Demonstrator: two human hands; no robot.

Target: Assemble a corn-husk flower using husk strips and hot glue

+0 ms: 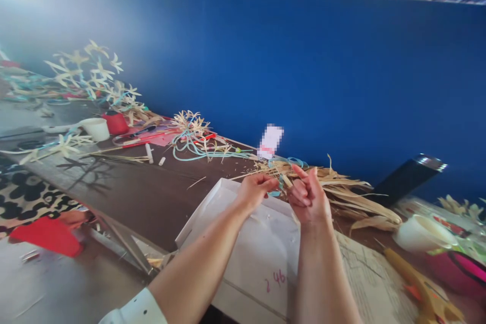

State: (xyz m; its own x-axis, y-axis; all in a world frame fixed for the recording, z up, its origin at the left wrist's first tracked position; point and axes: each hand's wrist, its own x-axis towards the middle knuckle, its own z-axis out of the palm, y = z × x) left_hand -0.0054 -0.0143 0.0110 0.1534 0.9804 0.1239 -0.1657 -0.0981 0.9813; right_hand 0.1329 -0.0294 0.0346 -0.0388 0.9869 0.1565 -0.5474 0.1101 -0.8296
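My left hand (259, 188) is closed in a pinch on a thin teal strip (281, 182); part of the strip curls out below the fingers. Close beside it, my right hand (309, 195) has its index finger stretched out and the other fingers curled around a small pale piece (287, 180), which looks like dried husk. The fingers partly hide both pieces. Under my forearms lies a white shallow box (261, 258) with pink handwritten figures. Just behind the hands is a pile of dried husk strips (353, 190).
Husk flowers on teal stems (190, 134) lie further left, near a white cup (94, 129) and a red container (116, 123). On the right are a black bottle (408, 179), a cream cup (425, 233) and a yellow-handled tool (421, 283). A blue wall (243, 61) stands behind.
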